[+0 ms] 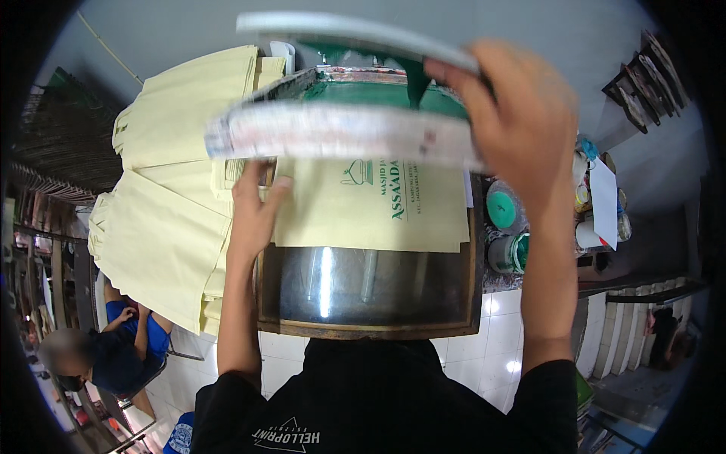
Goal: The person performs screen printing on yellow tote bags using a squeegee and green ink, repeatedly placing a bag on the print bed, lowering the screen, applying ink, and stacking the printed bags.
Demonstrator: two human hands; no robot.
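Observation:
My right hand (522, 113) is wrapped around a squeegee (363, 32) with a pale handle and green ink hanging from its blade. Below it, a printing screen (340, 130) is tilted up, its near edge blurred and green ink on its mesh; this edge passes close to my right hand, and whether they touch I cannot tell. Under the screen lies a pale yellow bag (325, 216) with a green printed design, on a glass-topped table (408, 284). My left hand (259, 200) is at the bag's left edge, thumb and fingers apart, fingertips partly hidden by the screen.
Stacks of pale yellow bags (166, 219) spread along the left. Right of the table stand a green-lidded tub (502, 208) and an ink-smeared jar (508, 253). A person (113, 352) sits at the lower left. Racks (643, 83) hang on the right wall.

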